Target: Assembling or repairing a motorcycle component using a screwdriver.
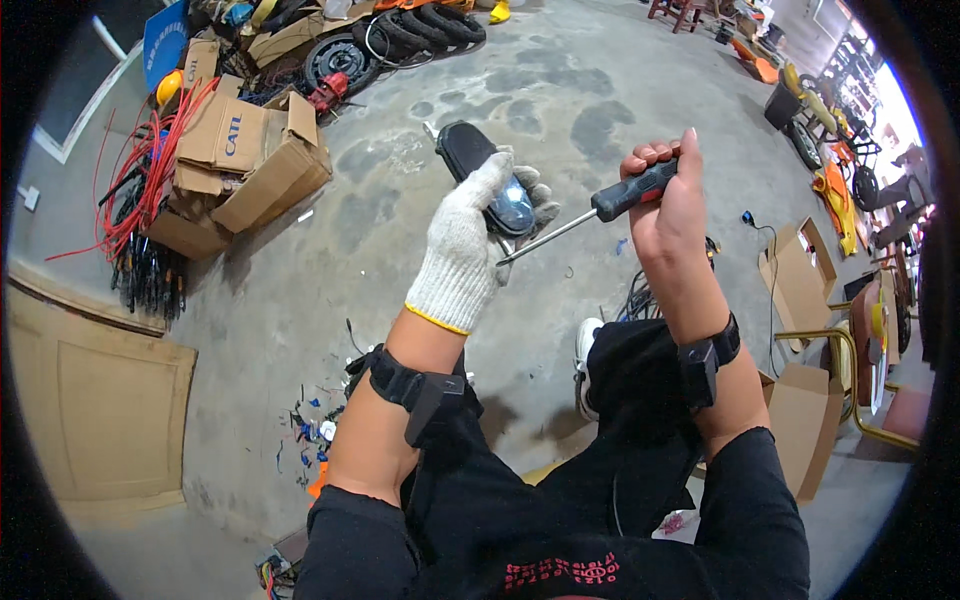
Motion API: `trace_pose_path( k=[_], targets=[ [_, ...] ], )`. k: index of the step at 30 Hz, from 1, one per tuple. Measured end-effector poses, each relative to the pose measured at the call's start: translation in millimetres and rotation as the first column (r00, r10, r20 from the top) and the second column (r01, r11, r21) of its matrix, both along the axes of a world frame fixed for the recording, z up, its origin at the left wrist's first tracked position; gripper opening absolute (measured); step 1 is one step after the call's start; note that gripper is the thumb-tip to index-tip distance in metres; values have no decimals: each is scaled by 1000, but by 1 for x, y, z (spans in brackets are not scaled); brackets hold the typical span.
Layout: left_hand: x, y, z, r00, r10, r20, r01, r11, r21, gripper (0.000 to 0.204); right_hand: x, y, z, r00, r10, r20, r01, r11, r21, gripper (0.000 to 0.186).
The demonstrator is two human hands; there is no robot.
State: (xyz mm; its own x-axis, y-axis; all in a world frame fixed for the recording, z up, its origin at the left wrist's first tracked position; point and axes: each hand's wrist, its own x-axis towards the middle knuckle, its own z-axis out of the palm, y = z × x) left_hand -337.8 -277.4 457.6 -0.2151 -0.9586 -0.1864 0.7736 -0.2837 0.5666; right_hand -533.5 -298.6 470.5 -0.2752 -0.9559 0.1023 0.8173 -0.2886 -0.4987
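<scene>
In a white knit glove with a yellow cuff edge, my left hand (478,215) is wrapped round a black oblong housing (465,150). The housing has rounded ends and a glossy, clear-looking face near its lower end; its exact kind I cannot tell. A short pale metal piece sticks out at its upper left end. My bare right hand (665,195) grips a screwdriver (622,195) by its black handle. The metal shaft slants down to the left, and its tip is close below the gloved hand and the housing. Whether the tip touches anything is unclear.
Open cardboard boxes (225,135) with red cables (150,180) stand at the left. Tyres (430,28) are piled behind them. Small scraps (305,430) litter the floor by my left leg. Flattened cardboard (800,270) and a metal-framed chair (850,370) are at the right.
</scene>
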Motion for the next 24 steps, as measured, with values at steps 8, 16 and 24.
trace_pose_path(
  k=[8, 16, 24],
  targets=[
    [11, -1, 4, 992, 121, -23, -121, 993, -5, 35, 29, 27, 18, 796, -29, -604, -95, 981, -172, 56],
    [19, -13, 0, 983, 112, 146, -103, 992, -67, 59, 3, 3, 8, 794, 49, -606, -55, 998, 8, 71],
    [3, -26, 0, 986, 124, 110, -128, 991, 28, 58, -2, -7, 1, 805, -46, -591, 21, 999, -49, 70]
  ],
)
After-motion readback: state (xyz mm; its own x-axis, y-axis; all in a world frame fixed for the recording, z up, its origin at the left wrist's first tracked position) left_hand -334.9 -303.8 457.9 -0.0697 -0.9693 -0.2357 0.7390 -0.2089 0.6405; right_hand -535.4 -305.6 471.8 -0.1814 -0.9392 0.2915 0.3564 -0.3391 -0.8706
